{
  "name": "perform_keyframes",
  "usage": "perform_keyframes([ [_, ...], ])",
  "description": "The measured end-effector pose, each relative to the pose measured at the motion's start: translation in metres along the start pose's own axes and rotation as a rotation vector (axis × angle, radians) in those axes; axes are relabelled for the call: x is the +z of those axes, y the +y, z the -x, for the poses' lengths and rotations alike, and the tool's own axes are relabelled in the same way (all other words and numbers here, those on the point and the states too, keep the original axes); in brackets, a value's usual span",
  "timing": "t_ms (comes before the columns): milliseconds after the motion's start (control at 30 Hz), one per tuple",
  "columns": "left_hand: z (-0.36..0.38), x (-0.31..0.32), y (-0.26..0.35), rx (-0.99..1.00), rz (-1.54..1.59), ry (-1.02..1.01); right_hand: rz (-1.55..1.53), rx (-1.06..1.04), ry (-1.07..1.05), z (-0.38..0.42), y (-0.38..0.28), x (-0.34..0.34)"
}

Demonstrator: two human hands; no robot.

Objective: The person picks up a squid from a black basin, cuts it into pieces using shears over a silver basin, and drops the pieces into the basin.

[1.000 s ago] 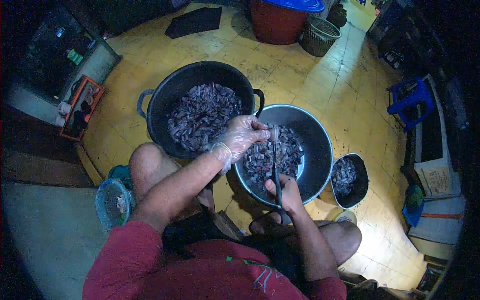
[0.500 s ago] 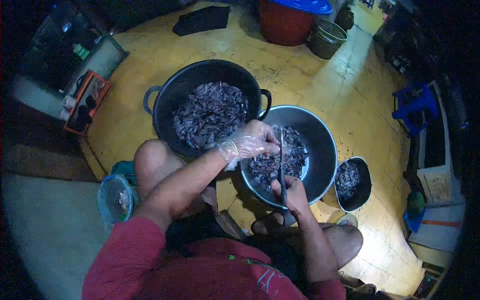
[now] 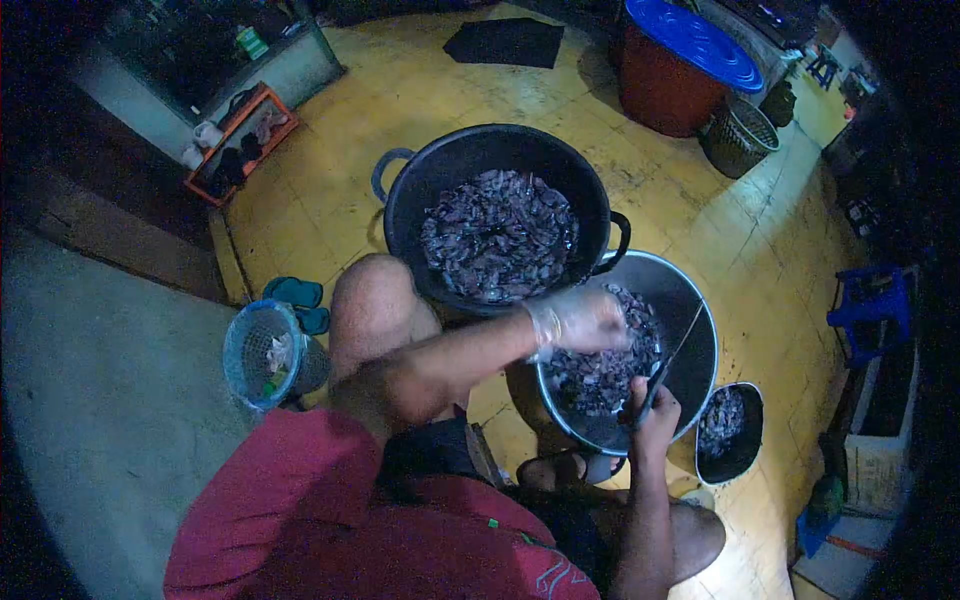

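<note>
My right hand [image 3: 656, 414] grips a knife [image 3: 681, 345], its long thin blade slanting up and to the right over a metal basin [image 3: 695, 375]. Smeared by motion, my left hand [image 3: 590, 320] wears a clear plastic glove and passes over the basin's left part; its fingers cannot be made out. Small purplish-grey pieces [image 3: 600, 380], resembling little squid, lie in the basin. A big black two-handled pot [image 3: 500, 150] beyond my left forearm contains many similar wet pieces [image 3: 498, 235]. To the right of the basin, a smaller container [image 3: 738, 455] has more of them.
A mesh wastebasket [image 3: 245, 365] and green sandals [image 3: 300, 292] are by my left knee. An orange rack [image 3: 278, 128] stands at the left wall. Farther back are a red tub [image 3: 665, 90] with a blue lid and a wicker basket [image 3: 738, 145]. A blue stool [image 3: 870, 305] is at right.
My left hand has come away from the knife blade and moved left over the basin. The knife now tilts to the right instead of upright. The view has shifted left.
</note>
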State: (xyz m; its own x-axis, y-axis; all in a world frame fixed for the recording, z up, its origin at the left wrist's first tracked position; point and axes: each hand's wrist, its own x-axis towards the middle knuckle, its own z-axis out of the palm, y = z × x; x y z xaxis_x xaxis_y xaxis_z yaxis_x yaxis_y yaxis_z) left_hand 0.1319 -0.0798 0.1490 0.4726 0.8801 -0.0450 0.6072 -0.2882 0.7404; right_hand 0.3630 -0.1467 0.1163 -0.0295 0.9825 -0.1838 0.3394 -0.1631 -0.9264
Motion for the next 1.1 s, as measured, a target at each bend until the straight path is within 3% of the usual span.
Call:
perform_keyframes([
  [100,-0.006,-0.042,-0.052,-0.208,-0.202,0.147,0.013,0.025,-0.01,0.0,0.003,0.0],
  [167,0.003,-0.062,-0.098,-0.375,-0.523,0.054,0.104,-0.035,-0.012,-0.004,0.02,0.0],
  [233,0.015,-0.052,-0.141,-0.673,-0.502,-0.003,0.102,-0.022,-0.035,-0.005,0.02,-0.002],
  [300,0.033,-0.027,-0.164,-0.777,-0.549,-0.045,0.187,-0.067,-0.059,-0.005,0.014,-0.002],
  [367,0.033,-0.007,-0.194,-0.818,-0.522,-0.041,0.105,-0.026,-0.06,-0.002,0.007,0.0],
  [467,0.03,-0.007,-0.197,-0.869,-0.492,-0.064,0.181,0.048,-0.066,0.0,-0.003,0.0],
  [533,0.026,-0.006,-0.199,-0.877,-0.49,-0.103,0.071,0.026,-0.077,0.003,-0.006,0.001],
  [600,0.02,-0.007,-0.2,-0.812,-0.622,-0.368,0.074,0.044,-0.072,0.0,0.0,0.0],
  [700,0.031,-0.021,-0.167,-0.88,-0.572,-0.274,0.136,0.038,-0.068,-0.003,0.01,0.002],
  [833,0.031,-0.04,-0.174,-0.837,-0.674,-0.449,0.204,0.001,-0.061,0.001,-0.002,0.002],
  [867,0.037,-0.063,-0.126,-0.88,-0.591,-0.33,0.198,0.0,-0.054,0.003,-0.012,0.001],
  [967,0.017,-0.09,-0.102,-0.742,-0.565,-0.225,0.228,0.058,-0.15,0.005,-0.025,-0.004],
  [1033,0.014,-0.101,-0.087,-0.659,0.17,0.097,0.137,0.067,-0.204,0.003,-0.008,0.002],
  [1100,0.01,-0.096,-0.041,-0.511,0.493,0.339,0.195,0.086,-0.256,0.0,0.0,0.003],
])
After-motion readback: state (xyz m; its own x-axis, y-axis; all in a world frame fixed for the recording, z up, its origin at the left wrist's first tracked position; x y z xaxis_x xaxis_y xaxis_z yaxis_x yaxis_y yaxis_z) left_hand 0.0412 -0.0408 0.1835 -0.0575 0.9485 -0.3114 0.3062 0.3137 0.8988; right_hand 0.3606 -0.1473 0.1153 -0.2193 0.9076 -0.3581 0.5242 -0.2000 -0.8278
